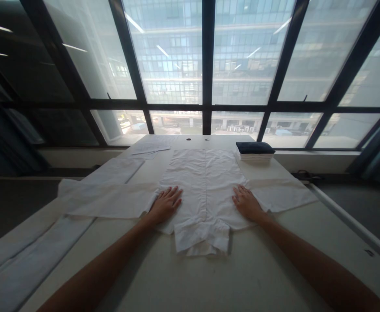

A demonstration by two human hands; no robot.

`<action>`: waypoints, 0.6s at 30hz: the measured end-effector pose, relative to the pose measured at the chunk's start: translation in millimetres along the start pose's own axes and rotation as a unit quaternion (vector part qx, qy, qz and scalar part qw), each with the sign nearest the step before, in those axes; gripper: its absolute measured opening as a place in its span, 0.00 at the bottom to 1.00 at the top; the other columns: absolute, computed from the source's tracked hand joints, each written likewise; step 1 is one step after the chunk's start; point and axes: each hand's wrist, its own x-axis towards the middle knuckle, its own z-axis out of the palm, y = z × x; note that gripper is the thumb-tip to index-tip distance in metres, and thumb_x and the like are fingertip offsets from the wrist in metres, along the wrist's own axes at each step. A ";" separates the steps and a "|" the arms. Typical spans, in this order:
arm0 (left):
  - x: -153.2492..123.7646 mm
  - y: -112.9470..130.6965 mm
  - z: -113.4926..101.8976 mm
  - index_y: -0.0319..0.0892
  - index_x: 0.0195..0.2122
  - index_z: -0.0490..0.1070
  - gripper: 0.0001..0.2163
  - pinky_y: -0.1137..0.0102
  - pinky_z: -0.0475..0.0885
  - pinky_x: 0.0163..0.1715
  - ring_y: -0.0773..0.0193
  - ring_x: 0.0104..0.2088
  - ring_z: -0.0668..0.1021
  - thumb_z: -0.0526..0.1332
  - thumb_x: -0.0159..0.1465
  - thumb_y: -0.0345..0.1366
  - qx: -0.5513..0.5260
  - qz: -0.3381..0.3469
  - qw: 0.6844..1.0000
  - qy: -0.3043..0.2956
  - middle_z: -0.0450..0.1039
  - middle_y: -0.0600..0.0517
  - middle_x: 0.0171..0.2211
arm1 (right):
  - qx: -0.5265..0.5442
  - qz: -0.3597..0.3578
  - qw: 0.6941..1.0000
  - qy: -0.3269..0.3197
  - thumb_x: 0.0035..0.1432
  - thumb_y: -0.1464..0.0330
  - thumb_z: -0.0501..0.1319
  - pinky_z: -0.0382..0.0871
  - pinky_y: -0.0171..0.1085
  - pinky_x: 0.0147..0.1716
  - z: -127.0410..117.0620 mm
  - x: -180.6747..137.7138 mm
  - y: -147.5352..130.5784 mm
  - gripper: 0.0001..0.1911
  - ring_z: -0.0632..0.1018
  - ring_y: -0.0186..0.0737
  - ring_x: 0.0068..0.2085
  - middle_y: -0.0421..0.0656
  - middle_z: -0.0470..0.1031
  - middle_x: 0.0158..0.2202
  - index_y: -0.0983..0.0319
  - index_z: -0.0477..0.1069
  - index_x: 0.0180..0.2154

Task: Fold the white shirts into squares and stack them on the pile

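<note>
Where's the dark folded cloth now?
Head view, right of centre: the dark folded cloth sits atop a white stack near the far end of the table, just right of the white garment.

Two hands show at the centre of the frame: one left hand (167,203) and one right hand (247,203). Between and under them is one white shirt (193,182), with one collar (217,236) and two sleeves, one left of centre (112,200), one right (283,194). Right of upper centre, one navy folded cloth (255,147) tops several white folded cloths (256,157), too tightly stacked to count. Left of upper centre are at least two paper sheets (152,146). Two curtains hang, one at the left edge (6,130), one at the right (374,149). There is one table (225,281).
</note>
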 end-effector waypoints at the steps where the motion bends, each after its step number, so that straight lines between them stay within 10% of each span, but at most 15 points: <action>1: 0.2 -0.5 0.7 0.47 0.71 0.60 0.25 0.47 0.56 0.67 0.45 0.71 0.58 0.47 0.75 0.47 -0.001 0.001 1.000 0.001 0.55 0.46 0.71 | 0.002 -0.001 1.000 0.003 0.71 0.62 0.48 0.54 0.51 0.67 1.0 0.1 0.7 0.29 0.61 0.53 0.70 0.60 0.61 0.69 0.71 0.64 0.66; 18: -1.4 3.9 -5.6 0.46 0.70 0.61 0.25 0.49 0.56 0.68 0.47 0.71 0.58 0.49 0.75 0.46 -0.003 0.000 1.000 -0.006 0.56 0.45 0.71 | 0.008 -0.007 1.000 0.014 0.70 0.62 0.48 0.55 0.52 0.67 4.0 -0.7 3.9 0.29 0.62 0.54 0.69 0.60 0.63 0.68 0.71 0.65 0.65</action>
